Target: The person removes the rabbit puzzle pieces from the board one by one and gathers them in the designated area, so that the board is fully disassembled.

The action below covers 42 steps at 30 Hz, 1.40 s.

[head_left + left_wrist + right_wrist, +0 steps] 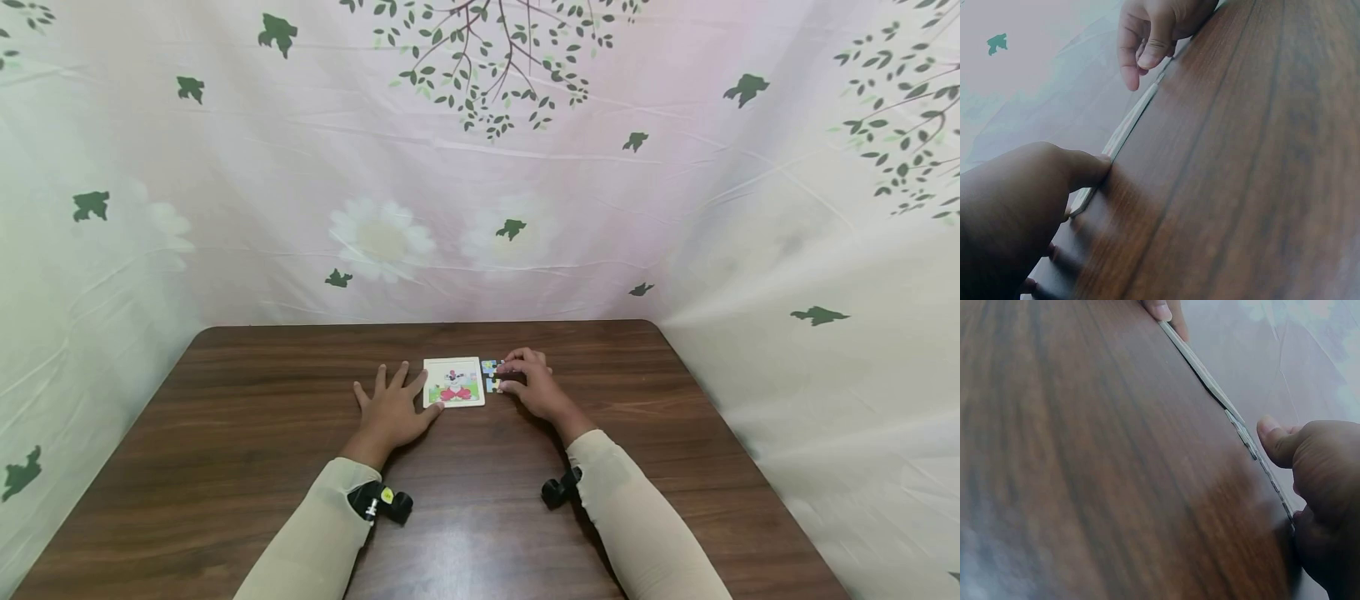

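A small square picture puzzle board (454, 385) with a white border and a cartoon figure in red lies flat on the table. My left hand (395, 410) is spread at its left side, with fingertips on the left edge and the thumb at the lower left corner. Against the board's right side lie several loose blue and yellow puzzle pieces (492, 384). My right hand (536, 387) hovers over these pieces, partly covering them. Its thumb (1277, 440) is raised a little above the flat row of pieces (1247, 440), apart from the index finger.
The brown wooden table (465, 500) has rounded far corners. A pale cloth (450, 183) printed with leaves, birds and flowers hangs behind it and along both sides. A black wrist camera (381, 502) is strapped over each light sleeve.
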{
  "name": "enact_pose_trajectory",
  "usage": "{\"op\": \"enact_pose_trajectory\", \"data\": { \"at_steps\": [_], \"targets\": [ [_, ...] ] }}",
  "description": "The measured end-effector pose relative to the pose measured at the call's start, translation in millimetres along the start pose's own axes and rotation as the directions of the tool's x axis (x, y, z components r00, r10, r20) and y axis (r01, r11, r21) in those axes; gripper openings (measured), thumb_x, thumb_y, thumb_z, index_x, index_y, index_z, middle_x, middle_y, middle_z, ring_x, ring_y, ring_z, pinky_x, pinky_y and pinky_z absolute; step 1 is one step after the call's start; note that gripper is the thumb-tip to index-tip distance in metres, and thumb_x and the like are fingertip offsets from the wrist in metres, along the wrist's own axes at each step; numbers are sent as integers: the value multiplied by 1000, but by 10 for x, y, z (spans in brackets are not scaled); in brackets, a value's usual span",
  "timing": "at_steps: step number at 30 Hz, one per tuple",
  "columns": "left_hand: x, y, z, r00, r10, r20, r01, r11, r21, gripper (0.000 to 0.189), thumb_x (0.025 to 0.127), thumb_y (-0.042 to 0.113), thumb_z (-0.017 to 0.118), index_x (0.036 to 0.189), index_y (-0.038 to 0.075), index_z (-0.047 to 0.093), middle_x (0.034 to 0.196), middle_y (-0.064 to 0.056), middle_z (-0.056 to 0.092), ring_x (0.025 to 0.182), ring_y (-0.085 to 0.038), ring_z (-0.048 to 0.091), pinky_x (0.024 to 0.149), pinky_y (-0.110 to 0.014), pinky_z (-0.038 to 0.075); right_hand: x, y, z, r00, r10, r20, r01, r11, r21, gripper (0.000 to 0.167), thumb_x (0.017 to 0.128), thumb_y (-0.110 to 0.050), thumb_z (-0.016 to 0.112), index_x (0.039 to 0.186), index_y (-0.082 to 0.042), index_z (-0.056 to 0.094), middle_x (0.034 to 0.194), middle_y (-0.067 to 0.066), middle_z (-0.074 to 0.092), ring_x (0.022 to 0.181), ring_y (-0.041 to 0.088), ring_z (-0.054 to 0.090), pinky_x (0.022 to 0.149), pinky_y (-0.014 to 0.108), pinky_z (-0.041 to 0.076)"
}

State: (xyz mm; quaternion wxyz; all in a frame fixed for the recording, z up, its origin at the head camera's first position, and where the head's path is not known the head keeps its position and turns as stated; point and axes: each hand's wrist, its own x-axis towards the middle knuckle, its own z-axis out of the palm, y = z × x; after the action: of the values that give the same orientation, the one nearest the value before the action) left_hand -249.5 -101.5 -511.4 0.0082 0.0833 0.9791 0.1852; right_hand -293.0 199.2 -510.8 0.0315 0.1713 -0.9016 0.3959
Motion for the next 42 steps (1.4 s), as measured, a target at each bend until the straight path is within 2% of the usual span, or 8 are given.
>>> {"op": "enact_pose_trajectory", "data": {
  "at_steps": [4,11,23,35,42],
  "targets": [
    [-3,-3,3,1000,-3,0,3,1000,0,82,102,70,58,170,28,42,182,-16,27,169,-54,8,123,-90,0,-16,-30,-10,1000,6,1,-6,1000,-27,24,95,-18,86,115,-6,82,139,12,59,145,39,37,118,65,23],
    [-2,-14,27,1000,-5,-1,5,1000,-8,82,102,71,59,170,28,42,182,-15,27,170,-54,8,123,-90,-1,-35,-38,-10,1000,13,6,-13,996,-88,13,95,-19,85,105,-10,84,135,10,61,144,37,39,115,61,26],
    [1,-3,27,1000,-6,-9,6,1000,-10,81,101,70,60,169,27,44,182,-15,28,170,-54,9,123,-90,0,-45,-18,-13,999,-35,-15,33,995,-96,13,95,-19,85,104,-9,85,131,12,63,141,39,41,110,63,26],
    [-7,-6,11,1000,-8,-6,8,1000,-6,82,101,70,59,169,28,44,182,-16,28,169,-54,8,123,-90,0,-42,-33,-10,999,-37,-34,33,993,-112,8,96,-17,86,96,-9,85,128,10,65,138,37,44,108,61,25],
    [-2,-19,24,1000,-1,-12,1,1000,-5,82,101,70,59,169,28,44,181,-16,29,169,-54,9,123,-90,0,-42,-34,-4,999,-12,-36,8,994,-105,9,96,-18,85,97,-9,85,128,10,66,137,35,45,110,60,25]
  ]
}}
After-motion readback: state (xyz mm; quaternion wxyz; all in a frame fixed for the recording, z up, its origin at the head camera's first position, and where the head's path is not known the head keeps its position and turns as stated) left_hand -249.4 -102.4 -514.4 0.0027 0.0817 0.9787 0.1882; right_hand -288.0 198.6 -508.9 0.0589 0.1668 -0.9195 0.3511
